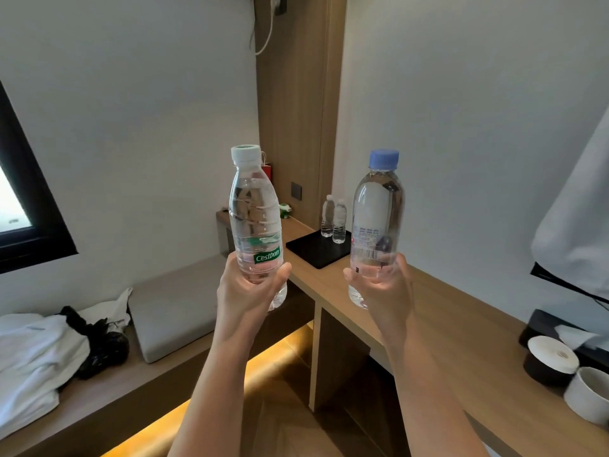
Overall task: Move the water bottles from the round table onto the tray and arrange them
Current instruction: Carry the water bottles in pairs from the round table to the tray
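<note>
The left hand (245,285) curls its fingers round the white-capped bottle (253,219), the right hand (382,288) round the blue-capped bottle (377,219), both mid-air short of what looks like the tray (313,255), so just lower them upright beside the pair (334,221) there.

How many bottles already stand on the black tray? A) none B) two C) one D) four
B: two small bottles stand side by side at the black tray's far corner; the left hand and right hand hold the white-capped bottle and blue-capped bottle in the air.
</note>
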The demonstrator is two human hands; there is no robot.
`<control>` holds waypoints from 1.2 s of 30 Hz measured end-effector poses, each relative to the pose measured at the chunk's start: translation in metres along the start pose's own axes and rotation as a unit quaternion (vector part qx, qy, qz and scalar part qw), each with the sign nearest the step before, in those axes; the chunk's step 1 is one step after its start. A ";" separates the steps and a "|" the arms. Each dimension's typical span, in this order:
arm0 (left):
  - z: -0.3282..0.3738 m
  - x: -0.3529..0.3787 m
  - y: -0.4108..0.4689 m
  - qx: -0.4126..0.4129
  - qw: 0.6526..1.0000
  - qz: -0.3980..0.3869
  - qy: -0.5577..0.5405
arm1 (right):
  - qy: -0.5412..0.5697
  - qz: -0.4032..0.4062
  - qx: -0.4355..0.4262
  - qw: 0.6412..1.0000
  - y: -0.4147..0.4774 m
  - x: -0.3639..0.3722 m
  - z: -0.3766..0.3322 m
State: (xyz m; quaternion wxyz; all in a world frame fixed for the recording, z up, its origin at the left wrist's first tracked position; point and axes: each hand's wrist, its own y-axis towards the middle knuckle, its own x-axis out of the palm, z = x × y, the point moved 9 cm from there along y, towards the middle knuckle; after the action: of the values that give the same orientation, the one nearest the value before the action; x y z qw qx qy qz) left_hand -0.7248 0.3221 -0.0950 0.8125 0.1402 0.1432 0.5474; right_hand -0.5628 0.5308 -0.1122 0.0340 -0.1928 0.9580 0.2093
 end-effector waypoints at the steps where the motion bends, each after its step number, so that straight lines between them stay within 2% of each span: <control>1: -0.006 0.006 0.009 0.000 1.000 -0.003 0.002 | 0.012 -0.005 0.005 1.000 0.010 0.007 0.008; 9: -0.058 0.061 0.104 -0.046 0.999 -0.017 -0.023 | 0.071 -0.040 0.070 0.994 0.116 0.067 0.064; 19: -0.111 0.119 0.220 -0.078 0.995 -0.012 -0.058 | 0.057 -0.043 0.092 0.993 0.234 0.114 0.107; 22: -0.128 0.132 0.248 -0.090 0.994 -0.016 -0.055 | 0.062 -0.034 0.125 0.990 0.254 0.127 0.125; 28: -0.171 0.156 0.319 -0.100 0.993 -0.050 -0.047 | 0.042 0.000 0.128 0.991 0.302 0.161 0.146; 36: -0.234 0.185 0.440 -0.094 0.983 -0.151 -0.039 | 0.001 0.076 0.114 0.991 0.361 0.228 0.170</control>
State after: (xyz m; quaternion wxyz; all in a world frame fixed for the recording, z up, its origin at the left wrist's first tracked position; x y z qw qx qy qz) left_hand -1.1225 0.6696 -0.1559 0.9002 0.0610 0.0791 0.4239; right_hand -0.9147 0.8231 -0.1604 0.0387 -0.1143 0.9876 0.1005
